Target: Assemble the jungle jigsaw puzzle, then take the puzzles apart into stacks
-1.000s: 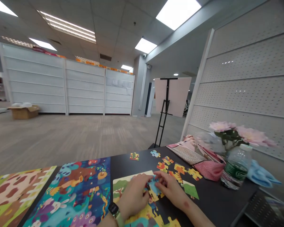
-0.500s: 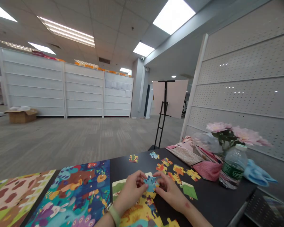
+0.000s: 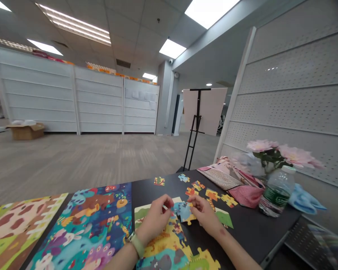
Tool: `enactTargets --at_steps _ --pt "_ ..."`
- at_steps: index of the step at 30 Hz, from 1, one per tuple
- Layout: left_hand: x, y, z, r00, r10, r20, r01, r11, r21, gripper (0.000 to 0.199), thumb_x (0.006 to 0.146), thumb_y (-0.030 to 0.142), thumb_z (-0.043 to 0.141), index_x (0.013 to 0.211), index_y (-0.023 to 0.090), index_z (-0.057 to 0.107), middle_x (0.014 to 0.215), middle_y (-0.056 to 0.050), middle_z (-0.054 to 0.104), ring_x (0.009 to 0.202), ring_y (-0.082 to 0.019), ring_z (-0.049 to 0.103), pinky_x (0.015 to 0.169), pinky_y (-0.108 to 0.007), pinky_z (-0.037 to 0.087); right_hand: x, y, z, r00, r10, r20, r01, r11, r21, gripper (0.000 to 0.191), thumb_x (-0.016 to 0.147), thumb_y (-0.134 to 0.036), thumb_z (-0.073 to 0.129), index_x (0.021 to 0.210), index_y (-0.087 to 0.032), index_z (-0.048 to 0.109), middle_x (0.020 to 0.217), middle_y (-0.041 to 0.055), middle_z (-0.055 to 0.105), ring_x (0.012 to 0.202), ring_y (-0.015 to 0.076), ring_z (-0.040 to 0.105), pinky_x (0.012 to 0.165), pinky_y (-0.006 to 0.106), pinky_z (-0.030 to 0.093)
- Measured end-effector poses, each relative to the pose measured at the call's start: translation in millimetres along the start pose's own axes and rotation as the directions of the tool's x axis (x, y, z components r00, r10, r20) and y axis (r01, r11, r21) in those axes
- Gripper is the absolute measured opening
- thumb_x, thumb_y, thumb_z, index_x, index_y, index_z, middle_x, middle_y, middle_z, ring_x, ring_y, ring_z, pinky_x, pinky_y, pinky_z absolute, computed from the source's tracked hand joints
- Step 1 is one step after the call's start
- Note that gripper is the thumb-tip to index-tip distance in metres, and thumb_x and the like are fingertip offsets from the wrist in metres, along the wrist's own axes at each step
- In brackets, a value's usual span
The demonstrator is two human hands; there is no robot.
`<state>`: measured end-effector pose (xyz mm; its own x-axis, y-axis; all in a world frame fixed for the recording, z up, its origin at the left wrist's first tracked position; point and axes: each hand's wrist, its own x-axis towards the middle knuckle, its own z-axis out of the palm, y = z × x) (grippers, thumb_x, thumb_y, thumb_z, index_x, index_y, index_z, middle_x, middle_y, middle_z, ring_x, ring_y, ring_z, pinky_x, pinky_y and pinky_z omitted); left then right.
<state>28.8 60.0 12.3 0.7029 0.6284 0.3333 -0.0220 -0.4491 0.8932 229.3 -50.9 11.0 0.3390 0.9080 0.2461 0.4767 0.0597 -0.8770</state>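
A light blue puzzle piece with a yellow lower edge (image 3: 185, 212) is at the upper right of the partly joined puzzle (image 3: 169, 245). My right hand (image 3: 205, 214) pinches this piece by its right side. On the other side, my left hand (image 3: 157, 216) has its fingers curled together near the piece's left edge; what they hold, if anything, is hidden. Yellow, green and blue animal scenes cover the joined puzzle, part of it under my left hand and forearm. A green corner piece (image 3: 224, 217) lies just beyond my right hand.
Several loose pieces, among them an orange one (image 3: 212, 194), lie on the black table (image 3: 259, 236). Two finished pictures, one blue (image 3: 101, 217) and one cow-patterned (image 3: 19, 232), lie at left. A water bottle (image 3: 277, 193), pink pouch (image 3: 246, 195) and flowers (image 3: 295, 154) stand at right.
My left fingers have drawn slightly left off the blue piece, while my right hand has shifted a little right, still gripping it. The camera view has tilted down a little.
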Motion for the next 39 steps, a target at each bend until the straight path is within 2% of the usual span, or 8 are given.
enactTargets --at_steps 3,13,17,21,28,31,35,39 --pt "-1 3 -0.5 1.0 0.012 0.011 -0.012 1.0 0.02 0.02 0.076 0.009 0.047 0.085 0.019 0.061 0.084 0.0 0.063 0.073 -0.014 0.058 0.064 -0.023 0.039 -3 -6 0 1.0 -0.012 0.026 0.013 0.999 -0.039 0.012 0.08 -0.03 0.058 0.086 -0.02 0.06 0.066 -0.0055 0.041 0.061 0.0128 0.039 0.058 0.025 0.029" --pt "-3 6 -0.3 0.998 0.037 0.045 -0.043 0.99 0.131 0.019 0.078 0.011 0.046 0.087 0.019 0.06 0.084 -0.001 0.064 0.075 -0.016 0.057 0.066 -0.024 0.041 -7 -13 1 0.995 -0.031 0.093 0.05 0.977 -0.206 0.015 0.082 -0.027 0.053 0.091 -0.021 0.063 0.064 -0.0047 0.045 0.058 0.0133 0.043 0.056 0.025 0.033" --pt "-7 9 -0.1 0.992 0.082 0.098 -0.101 0.973 0.208 0.021 0.08 0.012 0.051 0.096 0.02 0.062 0.094 -0.003 0.065 0.084 -0.018 0.058 0.075 -0.027 0.044 -9 -19 2 0.994 -0.047 0.102 0.077 0.946 -0.314 0.016 0.082 -0.023 0.054 0.092 -0.021 0.066 0.062 -0.0046 0.049 0.057 0.0136 0.046 0.056 0.025 0.033" --pt "-11 13 1.8 0.98 0.115 0.161 -0.158 0.945 0.285 0.033 0.072 0.011 0.058 0.102 0.022 0.063 0.102 -0.004 0.064 0.095 -0.022 0.057 0.085 -0.03 0.042 -12 -27 3 0.992 -0.068 0.102 0.103 0.912 -0.396 0.018 0.079 -0.021 0.057 0.093 -0.022 0.068 0.065 -0.004 0.054 0.06 0.0145 0.05 0.059 0.026 0.034" --pt "-13 20 2.1 0.968 0.108 0.225 -0.188 0.908 0.374 0.035 0.074 0.013 0.057 0.108 0.024 0.063 0.109 -0.004 0.063 0.103 -0.024 0.056 0.09 -0.032 0.042 -15 -27 4 0.993 -0.079 0.083 0.106 0.914 -0.391 0.016 0.077 -0.024 0.063 0.092 -0.024 0.069 0.064 -0.0046 0.053 0.06 0.0147 0.05 0.059 0.026 0.034" --pt "-14 20 1.4 0.967 0.11 0.228 -0.192 0.907 0.376 0.046 0.075 0.012 0.056 0.119 0.025 0.059 0.12 -0.005 0.062 0.112 -0.025 0.054 0.098 -0.032 0.041 -10 -19 -2 0.996 -0.081 0.035 0.088 0.941 -0.327 0.019 0.08 -0.03 0.061 0.095 -0.023 0.07 0.065 -0.0037 0.053 0.06 0.0148 0.05 0.059 0.026 0.036" --pt "-15 17 1.8 0.974 0.101 0.201 -0.177 0.897 0.405 0.055 0.076 0.014 0.056 0.13 0.025 0.056 0.128 -0.006 0.061 0.118 -0.026 0.052 0.105 -0.035 0.038 3 -3 -22 0.988 -0.056 -0.147 0.02 0.971 -0.237 0.038 0.088 -0.045 0.049 0.108 -0.018 0.066 0.067 -0.0032 0.046 0.059 0.0152 0.047 0.056 0.027 0.037" --pt "-14 16 3.5 0.968 0.085 0.235 -0.19 0.861 0.473 0.053 0.079 0.019 0.056 0.132 0.022 0.058 0.134 -0.009 0.06 0.123 -0.029 0.051 0.109 -0.041 0.036 9 9 -31 0.975 -0.011 -0.221 -0.032 0.981 -0.189 0.04 0.084 -0.051 0.055 0.101 -0.017 0.067 0.065 -0.0041 0.043 0.059 0.0152 0.045 0.056 0.027 0.036"
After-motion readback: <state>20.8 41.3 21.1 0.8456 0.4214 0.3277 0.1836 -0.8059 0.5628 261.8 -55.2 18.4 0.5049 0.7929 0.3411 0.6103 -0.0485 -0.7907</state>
